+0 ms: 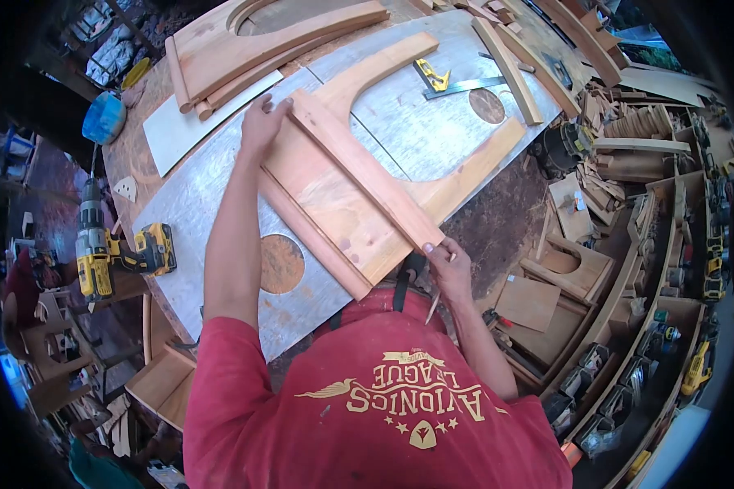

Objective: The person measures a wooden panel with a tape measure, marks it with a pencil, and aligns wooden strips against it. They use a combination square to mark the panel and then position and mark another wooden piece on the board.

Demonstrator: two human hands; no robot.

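My two hands are apart, one at each end of the same wooden rail. The rail lies diagonally along one side of a flat wooden panel, above a metal sheet on the workbench. My left hand is at the upper end, its fingers bent and the fingertips touching the wood; the palm hides the contact beneath, so I cannot tell whether the hand is clamped. My right hand grips the lower end, near my red shirt, with the thumb on the upper face. A pencil slants down just below the right hand.

A second rail runs along the opposite side of the panel, roughly parallel to the first. Beyond the held rail, an upper curved piece and a lower curved piece extend outward, with bare metal sheet between them.

A yellow-handled square lies on the sheet, its blade pointing toward a loose wooden strip. A round opening is located near the blade. A white board lies beyond my left hand. A yellow and black drill is positioned well to the left.
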